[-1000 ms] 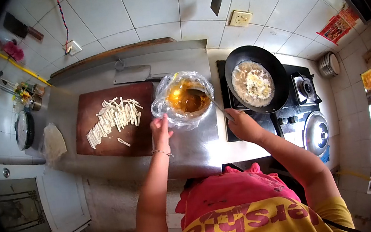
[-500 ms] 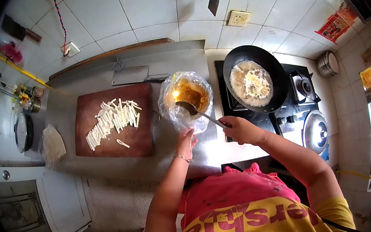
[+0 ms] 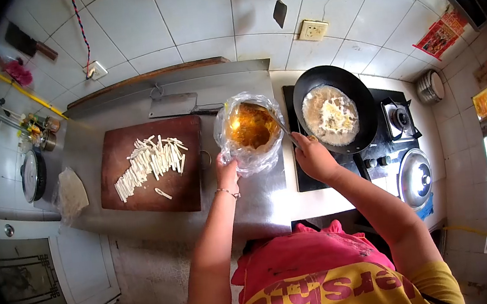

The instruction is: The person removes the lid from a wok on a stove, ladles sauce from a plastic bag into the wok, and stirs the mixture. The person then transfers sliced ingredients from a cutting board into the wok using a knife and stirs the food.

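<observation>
A clear plastic bag [image 3: 254, 163] stands open on the steel counter, with a glossy orange-brown content [image 3: 251, 128] inside. Whether a bowl sits within the bag I cannot tell. My left hand [image 3: 228, 173] is closed on the bag's near left edge. Gripped in my right hand [image 3: 315, 158] is a metal ladle [image 3: 284, 126]; its handle slants over the bag's right rim and its head is hidden inside. Just right of it, a black wok [image 3: 364, 97] on the stove holds pale, foamy liquid with a whitish-yellow mass [image 3: 335, 115] in the middle.
Pale cut strips [image 3: 150, 160] lie on a brown cutting board [image 3: 121, 194] at left. A cleaver [image 3: 173, 105] rests behind it. Far left is a bagged flat sheet [image 3: 72, 191]. The stove's right side has a bare burner [image 3: 400, 117] and a metal lid [image 3: 415, 178].
My left hand has moved left and up and now grips the bag's edge. My right hand has shifted right, and the ladle stands steeper at the bag's right rim.
</observation>
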### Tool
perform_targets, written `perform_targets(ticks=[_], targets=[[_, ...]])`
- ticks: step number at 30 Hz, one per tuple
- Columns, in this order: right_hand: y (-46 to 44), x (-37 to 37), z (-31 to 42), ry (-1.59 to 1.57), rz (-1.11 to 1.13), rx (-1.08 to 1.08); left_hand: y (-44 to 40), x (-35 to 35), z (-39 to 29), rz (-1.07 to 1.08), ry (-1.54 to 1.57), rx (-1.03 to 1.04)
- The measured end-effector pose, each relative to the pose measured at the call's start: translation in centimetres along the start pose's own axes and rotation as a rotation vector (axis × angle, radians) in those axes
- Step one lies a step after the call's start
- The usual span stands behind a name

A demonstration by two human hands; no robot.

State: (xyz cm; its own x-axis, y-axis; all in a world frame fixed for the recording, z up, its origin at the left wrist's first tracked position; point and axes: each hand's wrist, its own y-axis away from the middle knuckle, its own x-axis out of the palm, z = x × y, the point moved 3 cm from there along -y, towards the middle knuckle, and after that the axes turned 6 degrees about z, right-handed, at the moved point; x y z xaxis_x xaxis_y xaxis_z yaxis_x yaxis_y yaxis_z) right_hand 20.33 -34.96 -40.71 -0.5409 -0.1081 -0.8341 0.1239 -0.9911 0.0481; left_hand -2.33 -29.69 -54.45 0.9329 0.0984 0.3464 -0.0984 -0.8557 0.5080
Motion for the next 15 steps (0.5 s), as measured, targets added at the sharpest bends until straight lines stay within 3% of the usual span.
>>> perform_targets(ticks=[8, 15], targets=[[2.3, -0.5, -0.3, -0.017, 0.153, -0.036, 2.3, 0.5, -0.7, 0.150, 0.126, -0.105], [0.8, -0.1, -0.4, -0.033, -0.100, -0.032, -2.2, 1.5, 0.7, 0.183, 0.163, -0.090]])
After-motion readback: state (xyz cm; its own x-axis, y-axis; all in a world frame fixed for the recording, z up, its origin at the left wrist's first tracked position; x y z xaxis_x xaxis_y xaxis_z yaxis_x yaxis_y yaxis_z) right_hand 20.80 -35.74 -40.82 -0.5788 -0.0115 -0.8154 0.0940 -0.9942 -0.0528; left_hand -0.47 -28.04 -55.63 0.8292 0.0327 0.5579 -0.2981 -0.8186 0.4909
